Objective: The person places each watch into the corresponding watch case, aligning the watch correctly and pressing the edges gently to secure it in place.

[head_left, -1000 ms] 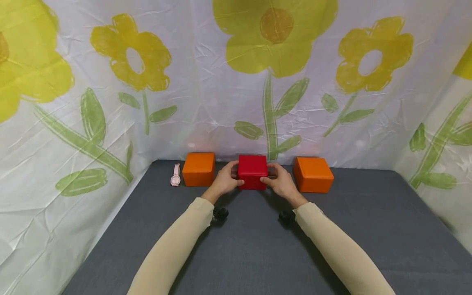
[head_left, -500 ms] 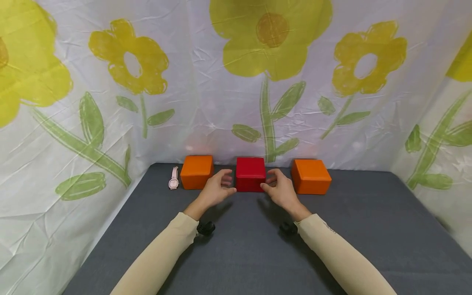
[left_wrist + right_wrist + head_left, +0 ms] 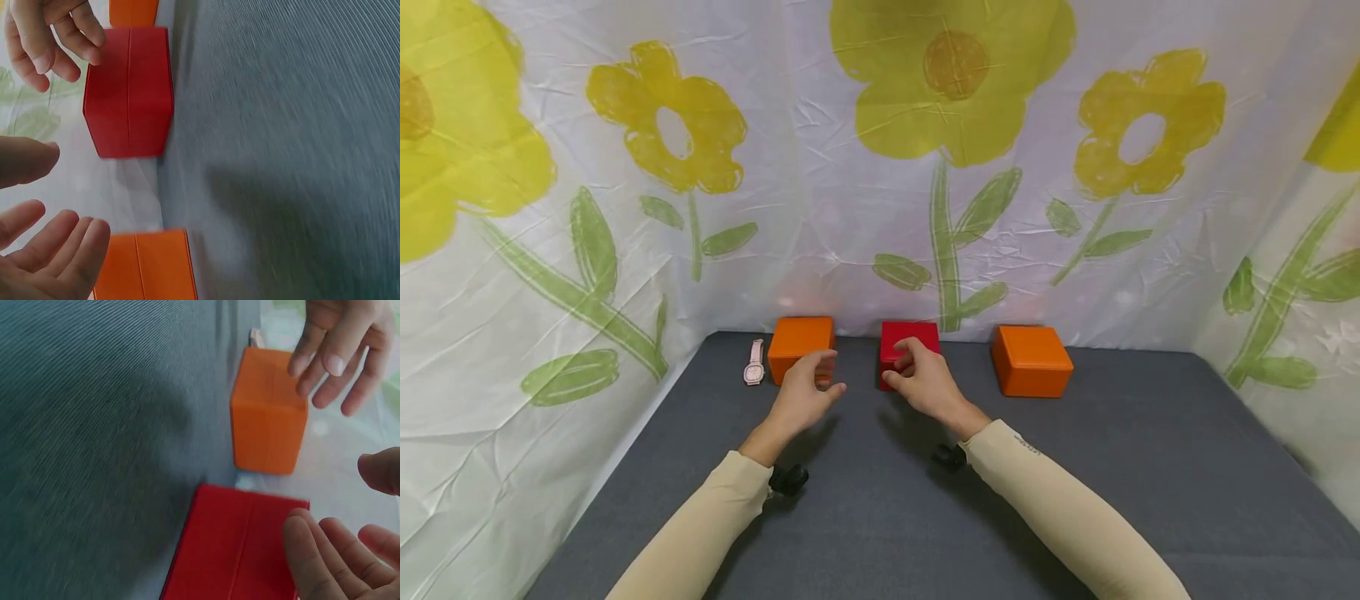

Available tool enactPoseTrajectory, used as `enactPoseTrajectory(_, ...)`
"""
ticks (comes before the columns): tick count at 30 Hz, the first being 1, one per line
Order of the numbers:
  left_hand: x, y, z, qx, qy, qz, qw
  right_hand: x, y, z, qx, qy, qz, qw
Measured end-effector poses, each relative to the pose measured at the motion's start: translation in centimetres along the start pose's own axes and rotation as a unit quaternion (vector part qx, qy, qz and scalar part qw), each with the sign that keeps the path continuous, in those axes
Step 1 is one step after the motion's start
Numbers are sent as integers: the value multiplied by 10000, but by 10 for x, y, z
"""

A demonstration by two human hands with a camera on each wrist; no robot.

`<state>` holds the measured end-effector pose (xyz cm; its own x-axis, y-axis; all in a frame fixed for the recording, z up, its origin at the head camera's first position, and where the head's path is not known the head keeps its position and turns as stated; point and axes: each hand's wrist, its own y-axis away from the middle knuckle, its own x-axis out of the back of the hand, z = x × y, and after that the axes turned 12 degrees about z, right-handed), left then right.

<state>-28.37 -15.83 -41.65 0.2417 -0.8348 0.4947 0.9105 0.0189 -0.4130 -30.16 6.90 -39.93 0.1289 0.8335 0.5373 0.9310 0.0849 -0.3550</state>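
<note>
red box [image 3: 904,346]: centre frame, likely stiff and light; take by opposite side walls
left hand [image 3: 801,396]: fingers apart, empty
right hand [image 3: 925,382]: loosely curled, holding nothing

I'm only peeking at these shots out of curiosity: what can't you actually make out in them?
- Red box: in the head view the right hand hides its front.
- Left orange box: the left hand hides a lower corner.
- Pink watch: too small to read its dial.
- Grey mat: blurred in both wrist views.
- What the boxes hold: all shut.
</note>
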Motion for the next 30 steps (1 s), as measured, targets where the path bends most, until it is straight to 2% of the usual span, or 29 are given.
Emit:
enactPoseTrajectory(8, 19, 1, -15, -205, -801, 598, 9948, -26, -12, -6, 198, -82, -499, 9985)
enactPoseTrajectory(17, 33, -7, -27, 164, -1240, 1452, 9815, -57, -29, -18, -68, 242, -824, 9963)
enactPoseTrajectory(23, 35, -13, -34, 649, -1331, 1403, 9790, -78, -37, -22, -176, 238, -950, 9950)
enactPoseTrajectory(30, 35, -18, -42, 963, -1293, 1372, 9773, -92, -41, -24, -349, 154, -896, 9953)
